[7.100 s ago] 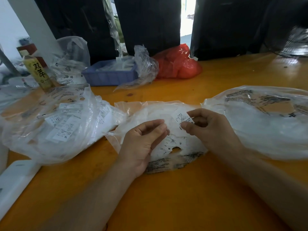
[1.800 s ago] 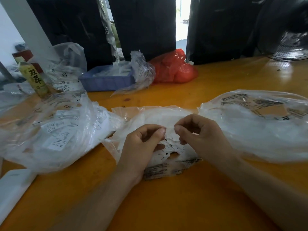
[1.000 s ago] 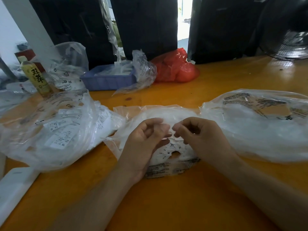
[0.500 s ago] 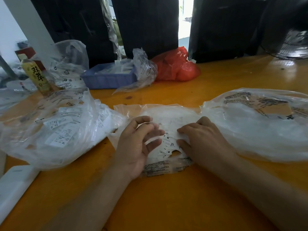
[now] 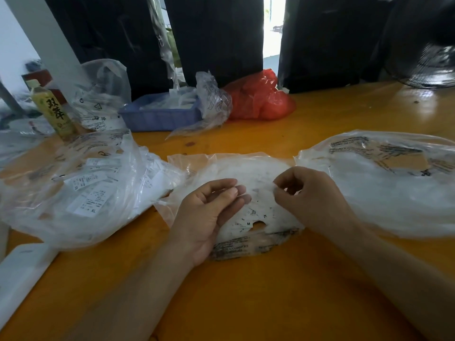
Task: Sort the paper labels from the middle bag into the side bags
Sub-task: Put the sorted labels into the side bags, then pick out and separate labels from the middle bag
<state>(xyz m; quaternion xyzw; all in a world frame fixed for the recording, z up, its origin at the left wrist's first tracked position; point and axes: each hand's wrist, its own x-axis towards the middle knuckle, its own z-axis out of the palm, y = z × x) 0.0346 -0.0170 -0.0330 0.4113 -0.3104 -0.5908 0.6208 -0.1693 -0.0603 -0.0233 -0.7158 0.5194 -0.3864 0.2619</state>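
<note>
The middle bag (image 5: pixel 248 168) lies flat on the orange table, with small white paper labels (image 5: pixel 256 219) marked M and XL showing through a hole in its near side. My left hand (image 5: pixel 209 212) hovers over the bag's left part, fingers loosely bent and holding nothing. My right hand (image 5: pixel 312 195) is raised over the bag's right part, with thumb and forefinger pinching what looks like a small, blurred white label. The left bag (image 5: pixel 73 190) is bulky and holds several long labels. The right bag (image 5: pixel 384 190) holds a white heap.
At the back of the table (image 5: pixel 246 296) stand a blue tray (image 5: pixel 160 118), a crumpled clear bag (image 5: pixel 213 102) and a red bag (image 5: pixel 258 99). A green bottle (image 5: pixel 53 112) stands far left. A white flat object (image 5: pixel 22 271) lies near left; a fan (image 5: pixel 430 65) far right.
Both hands were pressed down on the middle bag half a second ago. They have lifted off it, and the right hand's thumb and forefinger have closed together.
</note>
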